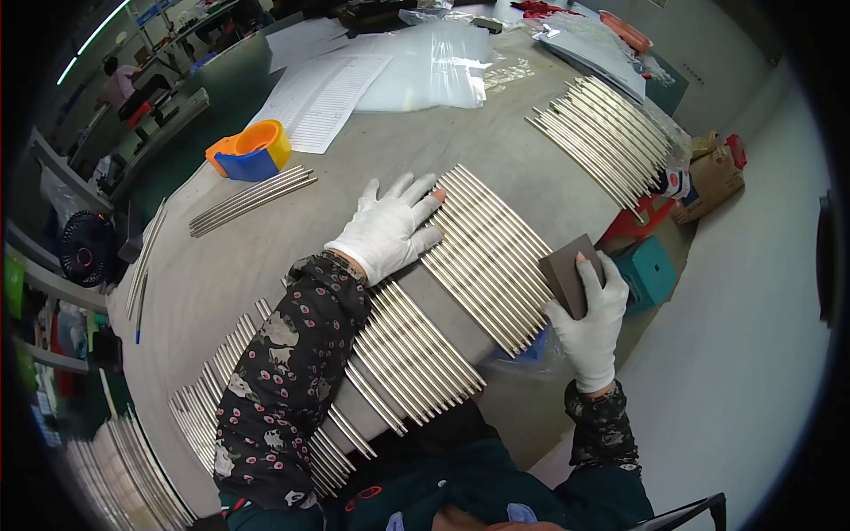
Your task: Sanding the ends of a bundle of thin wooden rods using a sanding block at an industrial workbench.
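Note:
My left hand (385,232), in a white glove with a bare fingertip showing, lies with spread fingers at the upper left ends of a row of shiny metal rods (491,257). Its fingertips touch the outer rods there. In my right hand (591,323), also gloved in white, is a dark brown rectangular block (567,276), gripped between thumb and fingers. The block stands upright at the right ends of the same row; whether it touches them I cannot tell. Below my left forearm lies a second row of rods (412,354), partly covered by the sleeve.
More rods (606,142) lie at the far right, and a few (252,202) at the left beside an orange and blue tape dispenser (252,152). Papers (323,93) and clear plastic bags (425,66) cover the back. A teal stool (645,273) stands beyond the table's right edge.

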The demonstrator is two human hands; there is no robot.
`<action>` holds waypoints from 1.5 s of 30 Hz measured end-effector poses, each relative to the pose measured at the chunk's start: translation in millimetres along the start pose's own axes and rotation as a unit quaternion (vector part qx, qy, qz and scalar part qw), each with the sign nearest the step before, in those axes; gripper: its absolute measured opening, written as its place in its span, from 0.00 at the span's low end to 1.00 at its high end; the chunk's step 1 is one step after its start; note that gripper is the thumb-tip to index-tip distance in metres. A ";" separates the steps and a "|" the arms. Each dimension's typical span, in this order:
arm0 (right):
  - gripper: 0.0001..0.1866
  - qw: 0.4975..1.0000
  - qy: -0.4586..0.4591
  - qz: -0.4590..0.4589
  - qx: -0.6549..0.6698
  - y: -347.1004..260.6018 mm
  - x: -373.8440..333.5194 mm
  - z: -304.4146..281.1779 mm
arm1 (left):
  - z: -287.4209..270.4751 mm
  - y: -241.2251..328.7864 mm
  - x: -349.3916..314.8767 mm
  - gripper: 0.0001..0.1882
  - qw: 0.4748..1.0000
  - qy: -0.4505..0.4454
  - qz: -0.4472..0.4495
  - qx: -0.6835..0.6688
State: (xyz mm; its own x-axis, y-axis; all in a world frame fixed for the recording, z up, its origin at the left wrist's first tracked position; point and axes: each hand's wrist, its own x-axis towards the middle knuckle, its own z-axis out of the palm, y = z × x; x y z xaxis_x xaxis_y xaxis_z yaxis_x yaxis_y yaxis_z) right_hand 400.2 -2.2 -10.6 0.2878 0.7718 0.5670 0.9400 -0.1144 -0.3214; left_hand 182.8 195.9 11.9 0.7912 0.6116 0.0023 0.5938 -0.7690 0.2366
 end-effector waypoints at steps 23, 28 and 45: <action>0.33 0.997 -0.069 0.024 -0.013 -12.9 10.5 -9.5 | 22.0 -4.5 25.4 0.20 0.980 0.138 -0.125 -0.077; 0.33 0.997 -0.073 0.020 -0.005 -14.1 9.3 -3.2 | 23.7 -13.6 27.4 0.19 0.969 0.154 -0.147 -0.126; 0.32 0.998 -0.063 0.028 -0.011 -11.7 4.3 2.1 | 3.8 23.6 24.7 0.17 0.810 0.221 -0.208 -0.501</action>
State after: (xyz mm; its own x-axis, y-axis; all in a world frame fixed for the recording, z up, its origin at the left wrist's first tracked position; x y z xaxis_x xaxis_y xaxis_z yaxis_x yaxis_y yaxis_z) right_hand 390.1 3.7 -6.0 0.3162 0.8365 0.4476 0.9273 -0.1730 -0.3318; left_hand 217.0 192.1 13.8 0.2920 0.9563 0.0153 0.2028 -0.0775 0.9762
